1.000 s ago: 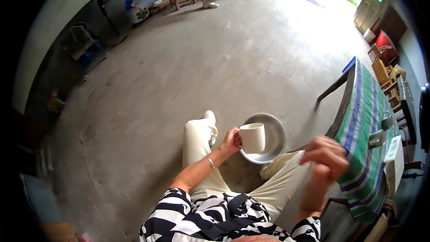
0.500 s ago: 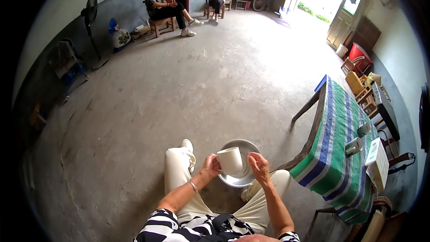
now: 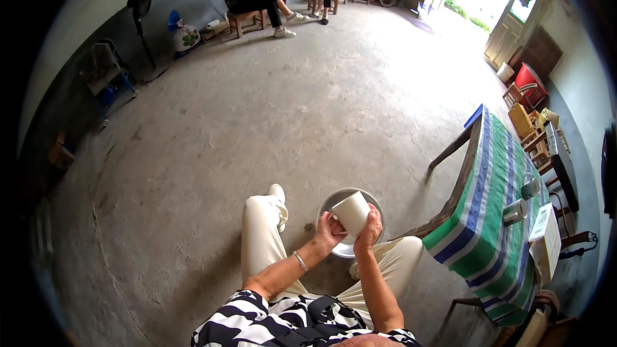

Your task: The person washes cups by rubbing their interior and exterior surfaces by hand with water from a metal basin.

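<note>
A white mug (image 3: 352, 213) is held tilted above a metal basin (image 3: 326, 204) on the floor between my legs. My left hand (image 3: 329, 230) is closed at the mug's left side, where its handle sits. Wrapped against the mug's right side is my right hand (image 3: 369, 226), its fingers partly hidden behind the mug. The mug covers much of the basin's inside, so I cannot tell what the basin holds.
To the right stands a table with a striped cloth (image 3: 479, 218), bearing a cup (image 3: 515, 212), a glass mug (image 3: 530, 186) and a white box (image 3: 545, 244). Two people sit on chairs at the back. A standing fan (image 3: 141, 19) is at the left wall.
My right hand has come from beside the mug onto its right side. The mug has tilted and shifted slightly right over the basin. The whole view has shifted a little.
</note>
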